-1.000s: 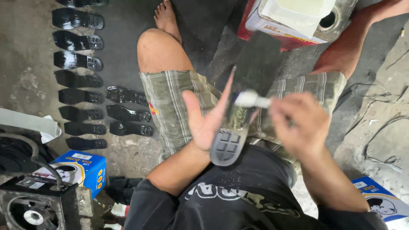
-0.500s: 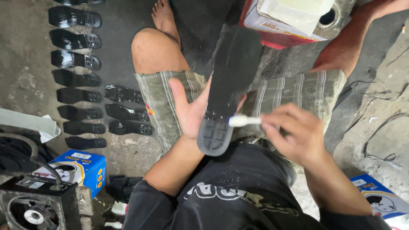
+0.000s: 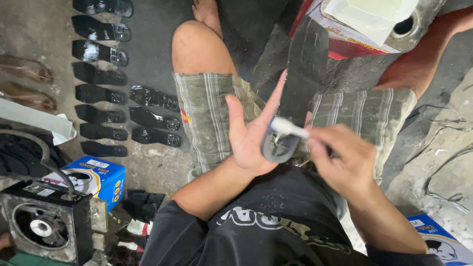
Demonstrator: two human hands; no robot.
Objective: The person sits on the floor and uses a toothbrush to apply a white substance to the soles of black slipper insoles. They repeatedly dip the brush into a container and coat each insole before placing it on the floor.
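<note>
A long black shoe sole (image 3: 304, 74) rests on the palm of my left hand (image 3: 250, 133), heel end toward me, with the fingers spread flat under it. My right hand (image 3: 345, 160) pinches a small white-tipped brush (image 3: 288, 128) and presses its tip on the sole's grey heel part (image 3: 278, 147). Both hands are above my lap, over plaid shorts (image 3: 212, 106).
Rows of wet-looking black soles (image 3: 101, 74) lie on the concrete floor at left. A blue box (image 3: 91, 177) and a grey machine (image 3: 44, 224) stand at lower left. A red-and-white box with a metal can (image 3: 374, 24) sits ahead; another blue box (image 3: 438, 241) lies at lower right.
The sole has tilted and shifted in my left hand, ending more to the right. My right hand's brush has moved over the heel end.
</note>
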